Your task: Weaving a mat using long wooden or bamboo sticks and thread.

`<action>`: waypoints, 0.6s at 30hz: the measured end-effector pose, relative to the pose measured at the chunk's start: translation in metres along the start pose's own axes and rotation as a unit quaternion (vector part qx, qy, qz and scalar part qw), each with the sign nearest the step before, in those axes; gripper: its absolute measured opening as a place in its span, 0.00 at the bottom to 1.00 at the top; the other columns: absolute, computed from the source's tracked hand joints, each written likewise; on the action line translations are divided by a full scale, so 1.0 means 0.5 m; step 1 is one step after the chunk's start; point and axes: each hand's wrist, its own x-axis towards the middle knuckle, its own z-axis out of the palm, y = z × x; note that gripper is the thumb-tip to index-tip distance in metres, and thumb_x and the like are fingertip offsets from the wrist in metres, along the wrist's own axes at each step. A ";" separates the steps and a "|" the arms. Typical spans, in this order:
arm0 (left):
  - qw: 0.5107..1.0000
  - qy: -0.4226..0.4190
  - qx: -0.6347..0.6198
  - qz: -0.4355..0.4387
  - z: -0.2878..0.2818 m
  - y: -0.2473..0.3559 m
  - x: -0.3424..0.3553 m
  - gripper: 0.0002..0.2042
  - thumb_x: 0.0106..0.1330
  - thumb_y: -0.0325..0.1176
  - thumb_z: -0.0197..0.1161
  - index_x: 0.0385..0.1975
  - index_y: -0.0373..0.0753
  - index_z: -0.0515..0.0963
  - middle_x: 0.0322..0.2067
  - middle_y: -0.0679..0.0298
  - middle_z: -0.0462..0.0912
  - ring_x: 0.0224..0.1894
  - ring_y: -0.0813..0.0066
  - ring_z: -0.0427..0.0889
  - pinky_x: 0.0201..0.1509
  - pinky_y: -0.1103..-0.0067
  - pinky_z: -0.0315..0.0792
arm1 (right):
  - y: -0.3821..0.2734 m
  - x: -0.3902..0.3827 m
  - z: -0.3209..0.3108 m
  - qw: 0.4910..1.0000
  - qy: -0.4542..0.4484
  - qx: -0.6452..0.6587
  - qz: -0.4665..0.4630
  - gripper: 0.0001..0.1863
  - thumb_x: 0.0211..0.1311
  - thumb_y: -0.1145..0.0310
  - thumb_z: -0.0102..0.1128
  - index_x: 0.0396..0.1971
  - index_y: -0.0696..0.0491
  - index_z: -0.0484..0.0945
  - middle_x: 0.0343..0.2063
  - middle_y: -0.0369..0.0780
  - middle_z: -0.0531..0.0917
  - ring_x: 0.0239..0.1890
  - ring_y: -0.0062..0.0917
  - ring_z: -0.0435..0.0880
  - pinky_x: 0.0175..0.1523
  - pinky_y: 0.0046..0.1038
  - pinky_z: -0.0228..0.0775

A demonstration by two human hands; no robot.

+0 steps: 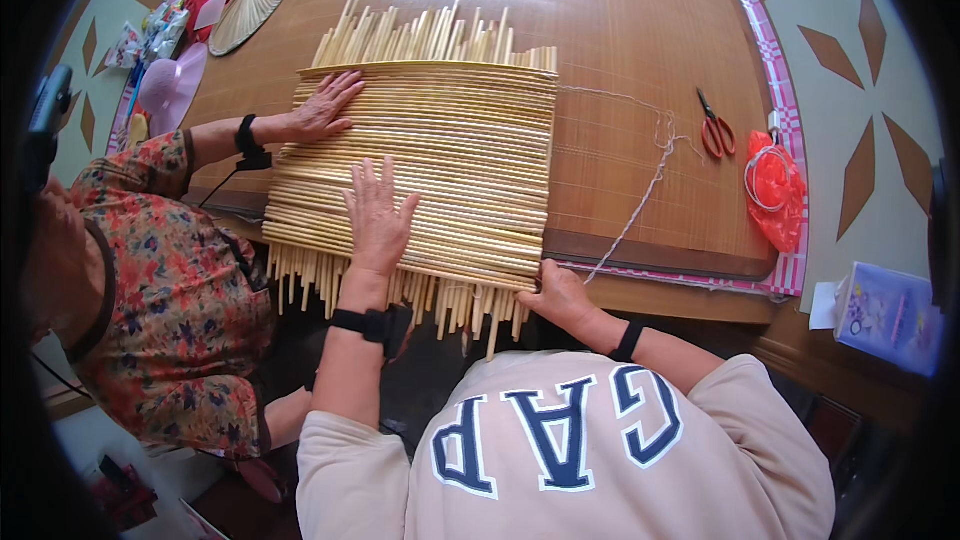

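Note:
A mat of thin, straw-coloured sticks [450,140] lies across the table's near edge, its sticks running left to right. A second layer of sticks [430,38] set crosswise pokes out past its far and near sides. My left hand [378,220] rests flat on the near half of the mat, fingers spread. At the near right corner, my right hand [560,298] pinches the mat's edge, its fingertips partly hidden. A co-worker at the left presses a hand [325,108] on the mat's far left part. White string [652,180] trails from the mat's right side.
Scissors with red handles [716,132] and a red plastic bag [776,190] lie at the right of the wooden table [640,30]. A woven hand fan [252,12] and a purple item [175,90] are at the far left. A clear purple box [888,315] stands at the right.

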 end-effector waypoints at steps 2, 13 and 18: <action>1.000 -0.025 -0.009 0.011 0.048 0.064 -0.009 0.31 0.65 0.52 0.44 0.65 0.45 0.48 0.64 0.49 0.46 0.67 0.52 0.39 0.65 0.51 0.36 | 0.001 0.000 0.007 1.000 -0.009 0.007 -0.003 0.26 0.42 0.55 0.61 0.31 0.63 0.69 0.24 0.54 0.78 0.31 0.47 0.79 0.38 0.40 0.71; 0.990 -0.066 0.116 -0.040 0.102 0.110 -0.013 0.33 0.63 0.57 0.42 0.65 0.49 0.46 0.66 0.54 0.39 0.68 0.57 0.34 0.65 0.52 0.28 | 0.044 0.041 -0.074 0.983 -0.037 0.178 -0.040 0.21 0.49 0.56 0.62 0.32 0.61 0.74 0.25 0.50 0.80 0.31 0.43 0.80 0.36 0.35 0.71; 0.988 -0.119 0.083 -0.052 0.090 0.117 0.001 0.34 0.62 0.56 0.45 0.65 0.50 0.45 0.66 0.54 0.38 0.68 0.56 0.32 0.65 0.51 0.27 | 0.059 0.125 -0.111 0.960 0.056 0.272 -0.019 0.13 0.53 0.63 0.57 0.28 0.59 0.75 0.23 0.49 0.80 0.30 0.41 0.80 0.35 0.34 0.71</action>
